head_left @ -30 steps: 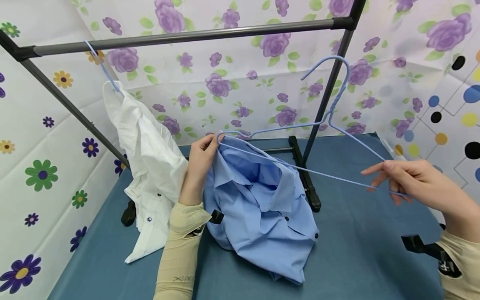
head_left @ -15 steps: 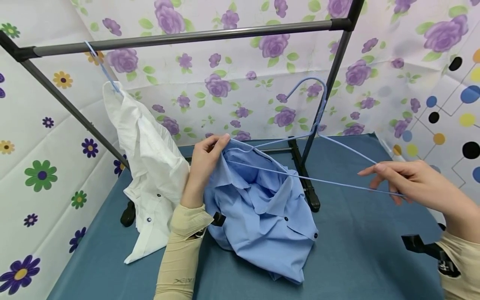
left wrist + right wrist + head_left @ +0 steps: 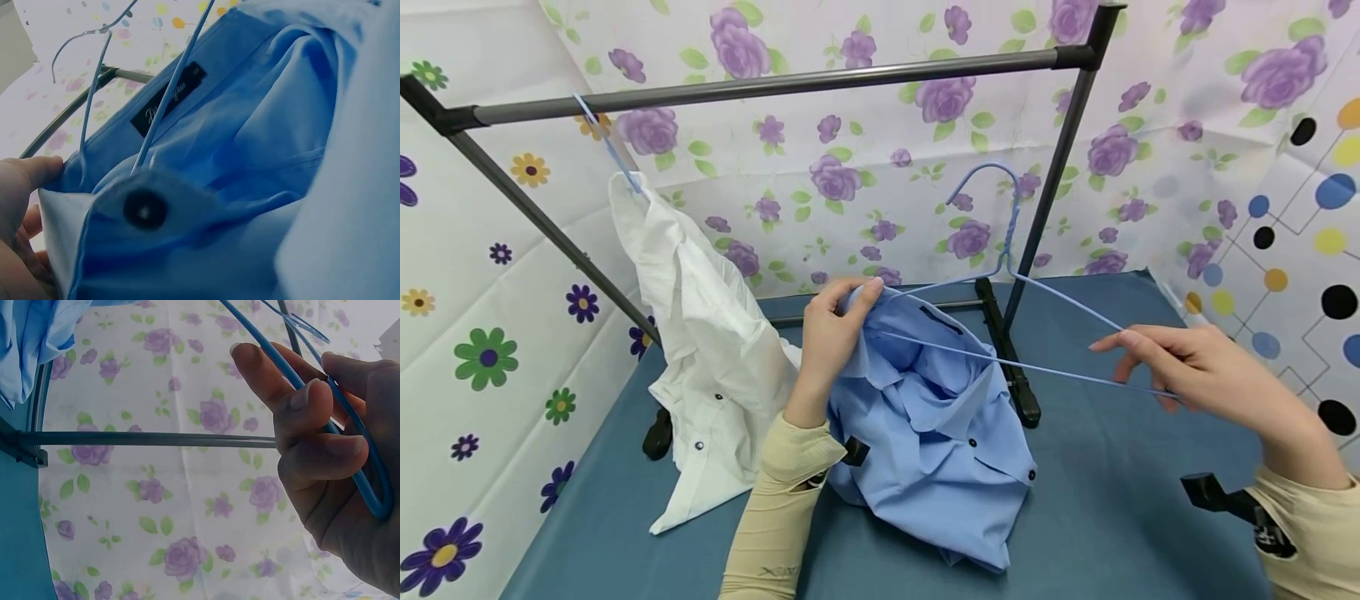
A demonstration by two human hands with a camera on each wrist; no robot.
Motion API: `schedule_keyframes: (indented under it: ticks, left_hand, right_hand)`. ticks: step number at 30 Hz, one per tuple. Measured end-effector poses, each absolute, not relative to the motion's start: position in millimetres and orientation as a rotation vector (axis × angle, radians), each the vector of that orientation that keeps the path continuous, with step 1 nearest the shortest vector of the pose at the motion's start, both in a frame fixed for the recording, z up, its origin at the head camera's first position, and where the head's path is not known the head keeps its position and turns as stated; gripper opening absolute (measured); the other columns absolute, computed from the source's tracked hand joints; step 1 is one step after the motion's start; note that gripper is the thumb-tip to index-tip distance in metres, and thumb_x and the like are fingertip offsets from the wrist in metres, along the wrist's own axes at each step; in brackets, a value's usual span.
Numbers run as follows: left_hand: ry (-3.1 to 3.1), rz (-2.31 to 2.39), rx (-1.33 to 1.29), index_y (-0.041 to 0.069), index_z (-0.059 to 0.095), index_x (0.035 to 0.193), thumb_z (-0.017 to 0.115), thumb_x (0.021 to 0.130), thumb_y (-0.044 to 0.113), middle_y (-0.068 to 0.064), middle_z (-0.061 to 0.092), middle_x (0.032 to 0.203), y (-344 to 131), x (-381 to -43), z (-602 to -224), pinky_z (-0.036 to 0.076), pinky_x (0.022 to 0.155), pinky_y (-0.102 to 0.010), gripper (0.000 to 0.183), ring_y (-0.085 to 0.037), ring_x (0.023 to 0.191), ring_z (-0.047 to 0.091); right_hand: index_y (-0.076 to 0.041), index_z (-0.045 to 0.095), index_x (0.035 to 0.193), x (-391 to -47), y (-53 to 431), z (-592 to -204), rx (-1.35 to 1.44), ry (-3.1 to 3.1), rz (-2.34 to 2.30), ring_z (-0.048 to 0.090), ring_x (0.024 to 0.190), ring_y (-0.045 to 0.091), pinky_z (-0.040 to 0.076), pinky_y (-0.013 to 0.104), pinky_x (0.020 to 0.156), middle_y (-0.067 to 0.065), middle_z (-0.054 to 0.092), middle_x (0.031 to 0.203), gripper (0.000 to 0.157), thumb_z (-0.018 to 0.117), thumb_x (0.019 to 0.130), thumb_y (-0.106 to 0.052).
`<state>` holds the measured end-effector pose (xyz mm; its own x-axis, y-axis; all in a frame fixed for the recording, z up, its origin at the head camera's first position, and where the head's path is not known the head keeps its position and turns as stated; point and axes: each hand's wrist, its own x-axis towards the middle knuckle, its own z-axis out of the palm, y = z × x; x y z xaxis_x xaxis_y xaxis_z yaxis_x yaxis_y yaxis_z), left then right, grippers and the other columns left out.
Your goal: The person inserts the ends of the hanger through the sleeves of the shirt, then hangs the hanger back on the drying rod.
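Observation:
A blue shirt (image 3: pixel 925 467) with dark buttons lies bunched on the table, its neck opening raised. My left hand (image 3: pixel 835 337) pinches the shirt's collar edge at the left of the opening. With curled fingers, my right hand (image 3: pixel 1210 367) grips the right end of a blue wire hanger (image 3: pixel 1060 373). In the right wrist view the bent end of the hanger (image 3: pixel 375 487) lies against the palm. The hanger's other end reaches inside the neck opening and its tip is hidden by cloth. A black label (image 3: pixel 169 100) shows inside the collar in the left wrist view.
A dark metal garment rack (image 3: pixel 775 87) stands behind, its foot (image 3: pixel 1015 375) right of the blue shirt. From its bar a white shirt (image 3: pixel 700 333) hangs on another blue hanger (image 3: pixel 610 150), touching my left forearm. The blue-covered table (image 3: pixel 1112 500) extends to the right.
The right hand has moved left, and the hanger's left end has gone from beside the left fingers into the shirt's neck. Its hook is lower and further left. The left hand shifted slightly right.

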<state>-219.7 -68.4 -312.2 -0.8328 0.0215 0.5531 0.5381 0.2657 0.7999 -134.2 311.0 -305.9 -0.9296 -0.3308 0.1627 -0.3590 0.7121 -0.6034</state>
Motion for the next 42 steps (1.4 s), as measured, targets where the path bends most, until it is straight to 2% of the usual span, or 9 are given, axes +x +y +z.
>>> schedule_keyframes:
  ticks: [5, 12, 18, 24, 29, 33, 39, 42]
  left_hand:
    - [-2.090, -1.578, -0.528, 0.005, 0.072, 0.091, 0.066, 0.088, 0.021, -0.006, 0.066, 0.096, -62, -221, -319, 0.047, 0.080, -0.031, 0.017, -0.015, 0.091, 0.060]
    - [-2.079, -1.541, -0.622, 0.019, 0.072, 0.091, 0.065, 0.087, 0.037, 0.009, 0.063, 0.095, -56, -234, -338, 0.046, 0.079, -0.030, 0.020, -0.008, 0.092, 0.058]
    - [-2.086, -1.503, -0.722, 0.023, 0.070, 0.095, 0.062, 0.088, 0.041, 0.009, 0.061, 0.095, -45, -228, -335, 0.046, 0.076, -0.030, 0.021, -0.008, 0.089, 0.057]
    - [-2.101, -1.338, -0.766, 0.019, 0.069, 0.099, 0.060, 0.089, 0.043, 0.007, 0.058, 0.091, -33, -220, -326, 0.043, 0.066, -0.029, 0.027, -0.010, 0.076, 0.053]
    - [-2.171, -1.082, -0.779, 0.016, 0.066, 0.108, 0.051, 0.089, 0.056, 0.002, 0.057, 0.099, -20, -210, -321, 0.036, 0.075, -0.032, 0.046, -0.013, 0.084, 0.052]
    - [-2.198, -0.939, -0.739, 0.014, 0.063, 0.113, 0.041, 0.088, 0.065, -0.001, 0.055, 0.101, -9, -203, -318, 0.033, 0.077, -0.036, 0.061, -0.016, 0.088, 0.051]
    - [-2.203, -0.860, -0.680, 0.010, 0.059, 0.116, 0.043, 0.087, 0.065, -0.003, 0.053, 0.104, 5, -197, -315, 0.029, 0.082, -0.038, 0.063, -0.018, 0.093, 0.050]
    - [-2.190, -0.842, -0.659, 0.009, 0.057, 0.117, 0.039, 0.087, 0.067, -0.004, 0.053, 0.105, 10, -196, -313, 0.028, 0.083, -0.038, 0.068, -0.018, 0.093, 0.049]
  right_hand:
    - [-0.032, 0.063, 0.113, -134, 306, -307, 0.581, -2.864, 1.041, 0.046, 0.042, 0.013, 0.037, 0.028, 0.038, -0.007, 0.058, 0.074, 0.028, 0.039, 0.102, -0.022]
    - [-0.032, 0.063, 0.112, -137, 299, -315, 0.625, -2.859, 1.137, 0.045, 0.042, 0.014, 0.039, 0.029, 0.039, -0.005, 0.059, 0.073, 0.027, 0.038, 0.102, -0.024]
    - [-0.029, 0.063, 0.109, -142, 289, -327, 0.731, -2.798, 1.209, 0.047, 0.042, 0.013, 0.040, 0.029, 0.038, -0.007, 0.064, 0.082, 0.028, 0.038, 0.102, -0.020]
    - [-0.027, 0.063, 0.107, -147, 282, -333, 0.789, -2.747, 1.235, 0.048, 0.042, 0.012, 0.039, 0.029, 0.036, -0.006, 0.065, 0.082, 0.028, 0.037, 0.102, -0.018]
    - [-0.026, 0.064, 0.102, -150, 277, -340, 0.797, -2.726, 1.244, 0.048, 0.042, 0.012, 0.040, 0.029, 0.036, -0.004, 0.065, 0.082, 0.026, 0.039, 0.102, -0.016]
    - [-0.022, 0.064, 0.095, -152, 271, -346, 0.801, -2.692, 1.236, 0.049, 0.043, 0.012, 0.040, 0.028, 0.037, -0.007, 0.064, 0.081, 0.026, 0.040, 0.101, -0.013]
    - [-0.017, 0.064, 0.089, -143, 255, -338, 0.794, -2.634, 1.269, 0.050, 0.043, 0.014, 0.039, 0.027, 0.038, -0.006, 0.063, 0.078, 0.028, 0.040, 0.101, -0.008]
    - [-0.016, 0.064, 0.088, -142, 251, -340, 0.787, -2.607, 1.314, 0.050, 0.044, 0.016, 0.040, 0.028, 0.040, -0.004, 0.063, 0.079, 0.028, 0.040, 0.101, -0.008]
